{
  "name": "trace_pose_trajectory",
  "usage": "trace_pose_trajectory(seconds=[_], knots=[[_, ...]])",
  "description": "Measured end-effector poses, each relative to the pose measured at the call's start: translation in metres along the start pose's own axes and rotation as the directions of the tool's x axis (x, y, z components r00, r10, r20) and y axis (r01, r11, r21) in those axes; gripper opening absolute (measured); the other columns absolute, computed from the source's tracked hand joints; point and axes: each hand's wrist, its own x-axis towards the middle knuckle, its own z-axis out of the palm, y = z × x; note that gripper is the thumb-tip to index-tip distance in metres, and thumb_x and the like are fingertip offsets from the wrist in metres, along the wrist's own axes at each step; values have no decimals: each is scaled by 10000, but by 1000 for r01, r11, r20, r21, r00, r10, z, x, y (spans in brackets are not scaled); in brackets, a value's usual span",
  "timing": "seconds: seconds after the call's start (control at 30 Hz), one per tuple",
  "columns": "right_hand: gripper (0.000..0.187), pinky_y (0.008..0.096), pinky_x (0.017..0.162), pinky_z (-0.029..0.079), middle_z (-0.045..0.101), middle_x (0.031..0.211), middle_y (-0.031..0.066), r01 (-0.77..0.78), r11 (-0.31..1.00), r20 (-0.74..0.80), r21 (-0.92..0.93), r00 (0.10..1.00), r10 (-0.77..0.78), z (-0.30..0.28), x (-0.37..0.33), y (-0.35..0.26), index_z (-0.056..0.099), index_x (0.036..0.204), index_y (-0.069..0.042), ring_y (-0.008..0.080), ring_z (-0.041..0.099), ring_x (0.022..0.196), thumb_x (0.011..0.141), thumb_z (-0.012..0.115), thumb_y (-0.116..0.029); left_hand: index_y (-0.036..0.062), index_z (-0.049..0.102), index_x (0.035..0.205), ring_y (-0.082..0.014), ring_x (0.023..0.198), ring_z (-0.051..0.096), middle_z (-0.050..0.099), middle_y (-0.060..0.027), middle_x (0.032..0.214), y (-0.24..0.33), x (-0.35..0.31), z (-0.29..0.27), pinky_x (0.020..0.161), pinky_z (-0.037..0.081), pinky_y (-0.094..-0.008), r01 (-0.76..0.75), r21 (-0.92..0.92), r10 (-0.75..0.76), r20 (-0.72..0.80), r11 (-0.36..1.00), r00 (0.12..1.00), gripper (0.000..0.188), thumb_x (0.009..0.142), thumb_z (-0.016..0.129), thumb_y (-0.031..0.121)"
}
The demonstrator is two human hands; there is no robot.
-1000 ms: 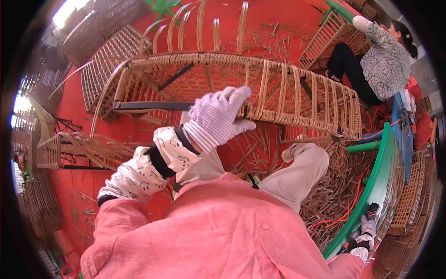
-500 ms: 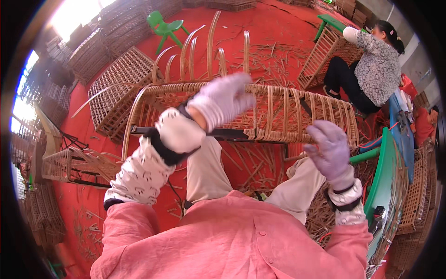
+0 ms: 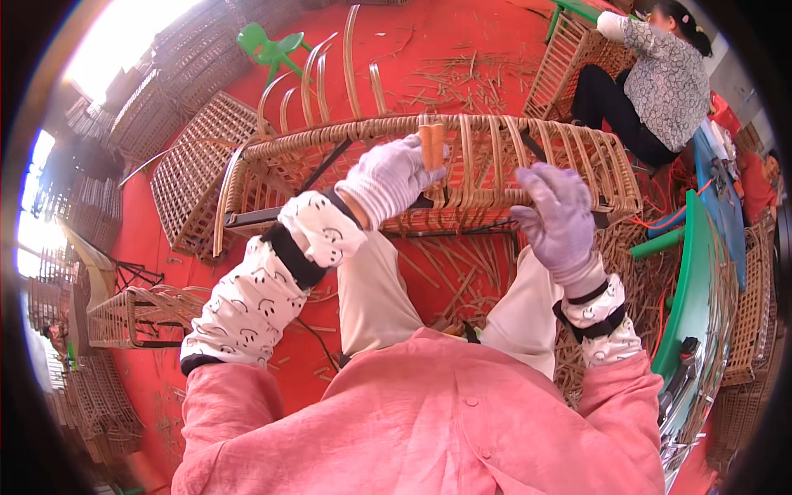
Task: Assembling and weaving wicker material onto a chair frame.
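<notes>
A long rattan-wrapped frame (image 3: 495, 132) lies across in front of my knees, with several curved strips standing up from its far rim. My left hand (image 3: 392, 177), in a pale lilac glove, is closed at the near side of the frame around a pair of orange-brown rattan strips (image 3: 431, 147) bent over the rim towards me. Its fingertips are partly hidden. My right hand (image 3: 559, 216), gloved likewise, hovers at the near edge further right, fingers apart and slightly curled, nothing in them. A dark metal bar (image 3: 256, 217) runs along the frame's near side.
Woven baskets (image 3: 198, 173) and stacked ones (image 3: 202, 54) stand at the left. A green chair (image 3: 268, 45) is at the back. At the far right a person (image 3: 652, 91) sits by another basket. A green bench (image 3: 689, 280) stands near my right arm; scraps (image 3: 462, 87) litter the red floor.
The strips that stood upright at the middle of the rim are now bent down towards me, with my left hand on them. My right hand has moved slightly left and up, still apart from the frame.
</notes>
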Motion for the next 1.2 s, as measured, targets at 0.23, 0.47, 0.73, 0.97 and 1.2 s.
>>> trace_pose_trajectory(seconds=[0.23,0.47,0.73,0.97,1.2], knots=[[415,272,464,466,604,660,88,-838,-242,859,490,416,298,-13,37,-64,631,824,-11,186,589,556,897,532,-408,102,607,1145,-313,1163,501,507,-143,1282,-3,-13,15,952,438,-353,-110,139,133,-168,984,977,322,825,624,142],[354,242,343,390,559,569,53,-764,-563,932,317,361,35,16,54,-95,612,740,-27,136,517,414,875,576,-352,75,497,1258,-319,1188,478,454,-170,1326,2,-23,2,967,417,-360,-151,-14,150,-48,988,987,486,781,587,57],[335,221,348,348,507,530,18,-796,-541,958,272,278,73,8,31,-116,586,725,-54,99,467,390,892,545,-342,29,547,1126,-332,913,614,591,-166,1087,1,-21,8,767,499,-371,-14,-80,-23,-438,997,899,290,841,495,8],[351,230,360,425,554,550,49,-833,-469,955,294,274,111,-5,14,-126,579,741,-25,121,522,395,908,528,-330,64,570,1095,-341,877,616,610,-151,1047,6,-23,8,740,505,-385,74,-50,-88,-403,996,911,247,857,504,64],[385,244,399,415,559,553,57,-863,-431,961,264,275,39,5,-3,-130,592,730,-18,126,532,427,920,517,-345,70,586,1093,-323,960,600,621,-132,1055,5,-18,10,831,487,-374,206,-37,-207,-317,978,926,247,856,521,98]])
